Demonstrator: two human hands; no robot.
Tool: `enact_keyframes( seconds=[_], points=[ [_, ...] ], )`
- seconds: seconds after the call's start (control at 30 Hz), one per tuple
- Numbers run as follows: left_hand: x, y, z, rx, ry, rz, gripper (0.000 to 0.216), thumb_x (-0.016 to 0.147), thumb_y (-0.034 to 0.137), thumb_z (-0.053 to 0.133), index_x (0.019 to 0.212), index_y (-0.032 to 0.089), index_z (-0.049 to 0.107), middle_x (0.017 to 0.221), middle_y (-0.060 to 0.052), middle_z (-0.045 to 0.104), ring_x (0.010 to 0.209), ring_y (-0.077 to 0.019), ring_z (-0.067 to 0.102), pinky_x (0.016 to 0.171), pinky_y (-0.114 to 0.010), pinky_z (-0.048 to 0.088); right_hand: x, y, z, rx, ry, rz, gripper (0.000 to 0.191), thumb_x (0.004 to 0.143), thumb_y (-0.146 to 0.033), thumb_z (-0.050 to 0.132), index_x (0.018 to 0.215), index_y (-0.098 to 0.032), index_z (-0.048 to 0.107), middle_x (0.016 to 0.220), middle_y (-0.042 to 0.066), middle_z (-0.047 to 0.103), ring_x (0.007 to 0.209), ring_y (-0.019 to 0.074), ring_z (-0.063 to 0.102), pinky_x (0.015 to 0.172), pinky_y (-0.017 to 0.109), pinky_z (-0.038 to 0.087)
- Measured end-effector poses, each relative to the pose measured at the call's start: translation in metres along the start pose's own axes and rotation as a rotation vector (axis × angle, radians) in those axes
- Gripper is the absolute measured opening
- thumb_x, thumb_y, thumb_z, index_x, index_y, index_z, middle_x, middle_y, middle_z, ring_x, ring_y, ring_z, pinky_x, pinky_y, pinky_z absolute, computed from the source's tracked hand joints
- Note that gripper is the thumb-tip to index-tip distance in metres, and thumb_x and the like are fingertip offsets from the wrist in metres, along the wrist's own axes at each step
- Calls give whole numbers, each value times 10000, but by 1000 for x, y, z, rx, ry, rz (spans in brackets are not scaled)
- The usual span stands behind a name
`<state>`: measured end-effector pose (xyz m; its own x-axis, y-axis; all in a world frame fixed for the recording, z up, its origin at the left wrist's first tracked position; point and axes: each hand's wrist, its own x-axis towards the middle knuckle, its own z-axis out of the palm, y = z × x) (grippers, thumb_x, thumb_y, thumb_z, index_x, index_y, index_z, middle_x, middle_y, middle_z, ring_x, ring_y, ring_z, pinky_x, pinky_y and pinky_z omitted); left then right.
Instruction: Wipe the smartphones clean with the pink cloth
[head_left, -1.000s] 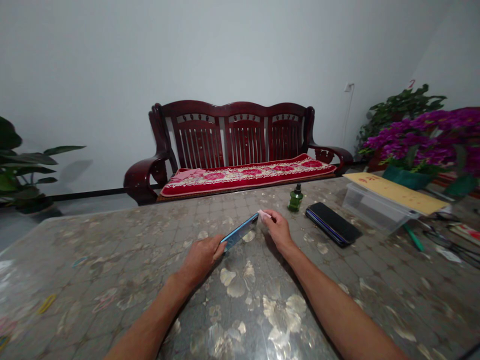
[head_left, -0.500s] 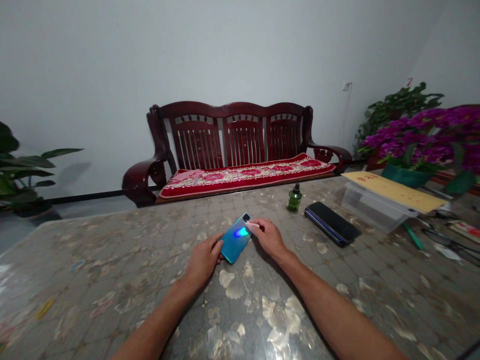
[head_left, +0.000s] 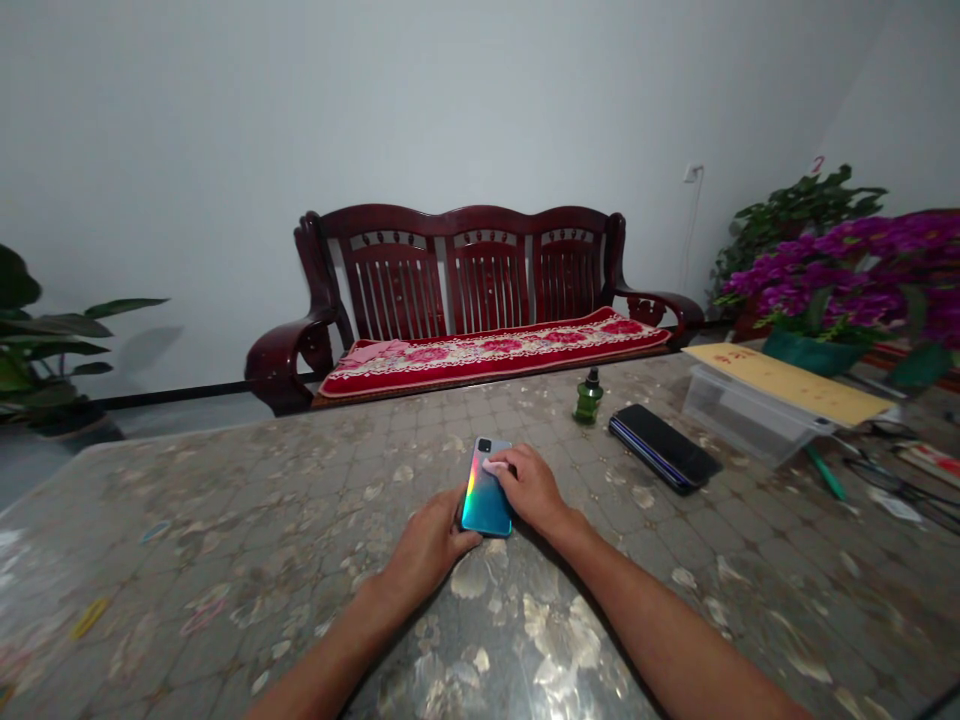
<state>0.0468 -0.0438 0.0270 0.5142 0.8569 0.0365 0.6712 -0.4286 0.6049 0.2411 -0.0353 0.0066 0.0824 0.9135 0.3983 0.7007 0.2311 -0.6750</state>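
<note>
A blue smartphone (head_left: 489,505) with a shiny, rainbow-tinted back lies face down at the middle of the table, its camera corner pointing away from me. My left hand (head_left: 433,535) grips its lower left edge, with the thumb along the bottom. Over the phone's upper right side, my right hand (head_left: 531,487) is closed in a pinch. A small pale piece, like a wipe (head_left: 492,465), shows between those fingertips and presses on the phone's back. Most of this piece is hidden by the fingers.
To the right stand a green spray bottle (head_left: 589,396), a stack of dark phones (head_left: 664,447) and a clear plastic box (head_left: 750,415) under a yellow envelope (head_left: 784,382). A yellow clip-like item (head_left: 90,618) lies at left. Behind the table is a wooden bench (head_left: 480,265).
The phone has turned from a rightward slant to nearly straight and shifted slightly right. My left hand moved right with it. My right hand's fingertips sit a little lower on its back.
</note>
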Motion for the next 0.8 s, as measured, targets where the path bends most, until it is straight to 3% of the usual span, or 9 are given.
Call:
enact_keyframes(
  seconds=[0.17,0.4,0.67,0.8],
  points=[
    [-6,10,3,66,-4,0,437,775,172,695,1205,176,619,1035,-74,715,945,-261,653,821,-317,458,-2,-4,-1,-55,-46,10,151,930,-230,602,955,-199,748,926,51,670,925,176,594,838,271,417],
    [-9,7,9,67,12,31,451,798,147,690,1236,201,598,1174,-78,695,1083,-266,632,924,-330,449,-4,-3,-2,-130,-101,-22,164,933,-197,585,983,-215,740,954,46,653,963,179,580,859,277,402],
    [-7,10,10,202,-19,1,254,854,197,676,1105,169,651,1053,-92,709,983,-257,660,874,-341,473,-7,-9,-5,-246,-145,-95,165,912,-158,591,970,-208,738,976,56,648,984,192,563,871,274,405],
    [-9,14,9,254,-25,11,288,866,222,680,1150,194,643,1065,-80,699,997,-262,659,867,-352,490,-8,-7,-4,-248,-141,-116,168,923,-160,580,975,-216,729,962,45,650,974,185,569,861,267,412]
  ],
)
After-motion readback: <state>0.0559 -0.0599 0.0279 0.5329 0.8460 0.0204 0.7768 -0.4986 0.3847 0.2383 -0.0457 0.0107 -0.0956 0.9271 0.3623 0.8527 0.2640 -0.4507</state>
